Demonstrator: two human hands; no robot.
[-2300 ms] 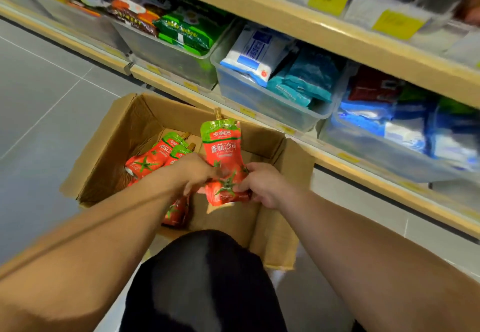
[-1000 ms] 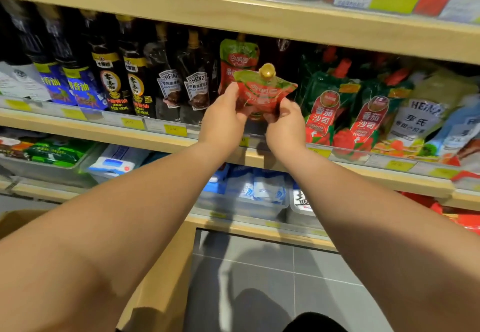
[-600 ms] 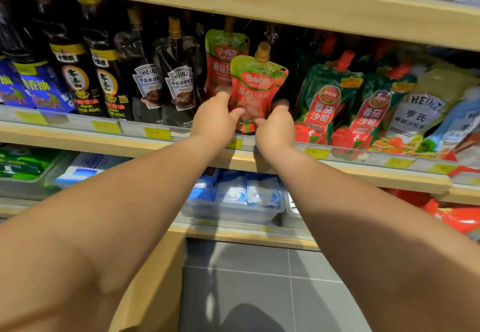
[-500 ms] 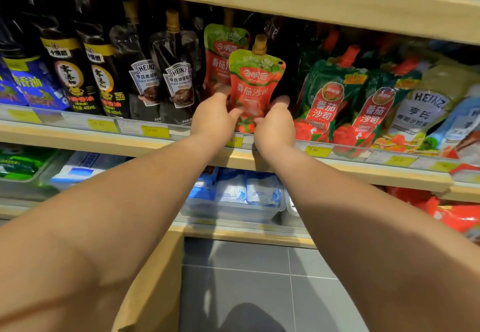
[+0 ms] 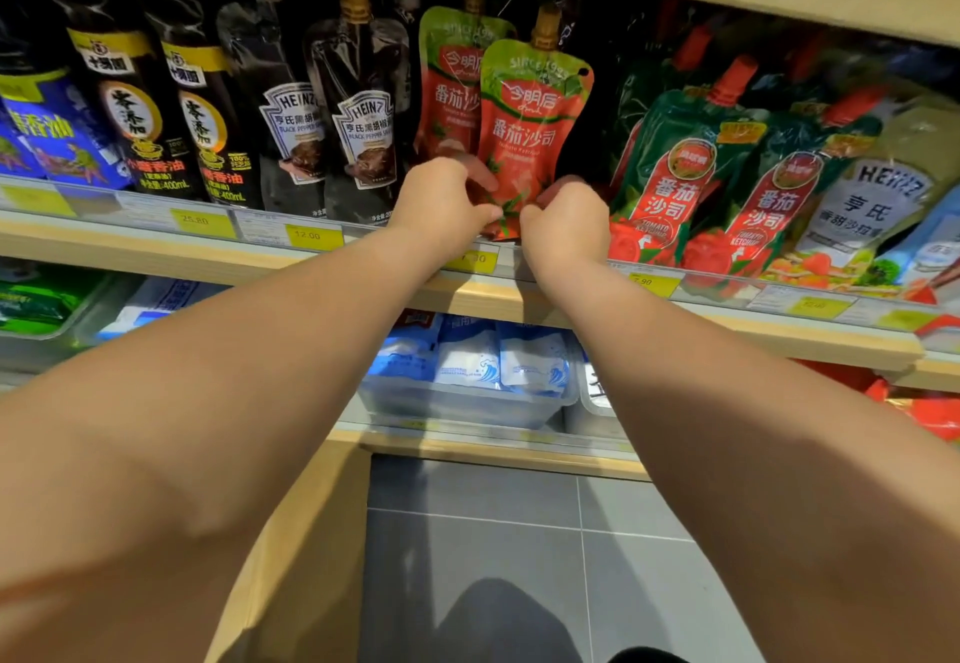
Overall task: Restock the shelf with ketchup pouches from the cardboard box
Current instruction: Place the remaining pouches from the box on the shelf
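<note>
a: centre of frame: the ketchup pouch (image 5: pixel 527 137) stands upright on the middle shelf (image 5: pixel 156 247), base at the front lip, spout up, just in front of a second pouch (image 5: pixel 447 91) of the same brand.

b: and the hands?

a: the left hand (image 5: pixel 441 205) and right hand (image 5: pixel 566 226) each grip a bottom corner, fingers (image 5: pixel 480 215) curled at the pouch's lower edge. a second ago the pouch hung tilted in the air ahead of the shelf. now it is down and straight.

b: so this one is as good as placed?

a: by the look of it, yes. only the letting go remains. dark black pepper pouches (image 5: pixel 363 132) stand just to its left in the frame, green tomato ketchup pouches (image 5: pixel 670 184) to its right. the cardboard box, last seen with more pouches inside, is out of frame, so further trips seem likely.
</note>
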